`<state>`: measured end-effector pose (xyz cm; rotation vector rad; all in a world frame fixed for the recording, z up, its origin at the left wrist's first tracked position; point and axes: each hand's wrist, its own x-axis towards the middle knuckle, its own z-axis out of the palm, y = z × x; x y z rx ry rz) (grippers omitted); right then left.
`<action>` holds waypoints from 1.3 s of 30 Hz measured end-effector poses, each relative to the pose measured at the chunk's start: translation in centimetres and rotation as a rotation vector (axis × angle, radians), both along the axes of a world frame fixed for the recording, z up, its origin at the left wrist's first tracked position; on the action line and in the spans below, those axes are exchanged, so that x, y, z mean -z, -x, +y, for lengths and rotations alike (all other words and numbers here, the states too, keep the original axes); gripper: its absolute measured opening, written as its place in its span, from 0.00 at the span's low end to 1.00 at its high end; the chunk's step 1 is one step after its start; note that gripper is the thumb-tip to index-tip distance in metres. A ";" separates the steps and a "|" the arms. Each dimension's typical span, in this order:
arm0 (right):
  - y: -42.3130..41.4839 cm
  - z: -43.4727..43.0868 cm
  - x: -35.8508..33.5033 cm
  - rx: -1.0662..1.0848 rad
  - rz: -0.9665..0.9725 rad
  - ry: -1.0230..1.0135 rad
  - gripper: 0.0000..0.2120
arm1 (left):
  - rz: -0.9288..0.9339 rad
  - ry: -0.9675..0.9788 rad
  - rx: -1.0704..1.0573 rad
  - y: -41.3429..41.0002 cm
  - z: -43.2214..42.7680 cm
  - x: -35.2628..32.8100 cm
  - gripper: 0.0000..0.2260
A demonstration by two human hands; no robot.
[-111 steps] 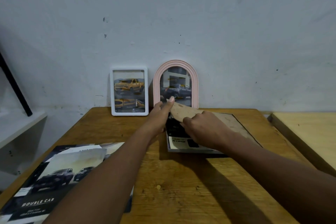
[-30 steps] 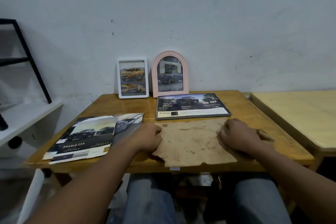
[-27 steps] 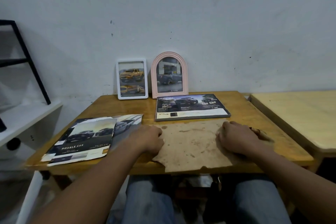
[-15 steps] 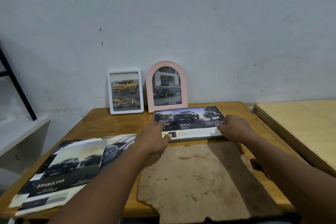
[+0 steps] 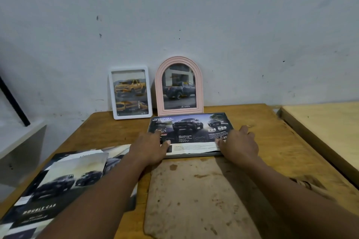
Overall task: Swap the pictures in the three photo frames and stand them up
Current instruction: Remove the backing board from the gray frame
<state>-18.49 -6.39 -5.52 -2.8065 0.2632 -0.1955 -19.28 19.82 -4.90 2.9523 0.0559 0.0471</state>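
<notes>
Both hands are down on the big frame (image 5: 191, 135) that lies flat on the table (image 5: 275, 134). My left hand (image 5: 149, 147) covers its near left corner and my right hand (image 5: 240, 143) its near right corner, fingers spread fairly straight on the truck print. I cannot tell whether a thumb has caught the paper's edge.

The frame's far edge sits just in front of the pink arched frame (image 5: 179, 85), and its near edge meets the brown backing board (image 5: 194, 200). There is bare wood to its right, up to the second table (image 5: 330, 132), while brochures (image 5: 64, 186) crowd the left.

A second ago both hands lay on the backing board near the table's front edge — now they have reached forward.

The big frame faces up, long side running left to right along the wall, with the print's top away from me. The white frame (image 5: 131, 92) and the pink one stand leaning on the wall (each with a truck picture).
</notes>
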 end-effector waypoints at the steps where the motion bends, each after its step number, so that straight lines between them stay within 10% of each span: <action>1: 0.1 0.3 0.0 0.012 -0.009 0.020 0.23 | 0.007 -0.002 -0.003 0.1 0.0 0.2 0.23; 9: 0.6 1.2 0.2 -0.025 -0.223 0.097 0.14 | -0.024 -0.058 -0.047 0.0 -1.0 1.3 0.27; 16: -1.1 -3.5 -5.3 -0.184 -0.591 -0.297 0.12 | -0.252 0.103 0.208 -1.4 -3.7 0.7 0.28; 24: -2.3 -19.3 -8.9 0.123 -0.330 -0.207 0.13 | -0.159 0.175 0.534 -3.0 -15.9 0.1 0.27; 29: -2.5 -23.3 -6.9 0.279 -0.069 0.239 0.24 | -0.028 0.028 0.676 -2.0 -22.4 0.2 0.20; 39: -3.2 -17.1 0.5 -0.223 0.162 0.071 0.29 | 0.004 -0.038 0.594 -3.0 -22.2 0.3 0.24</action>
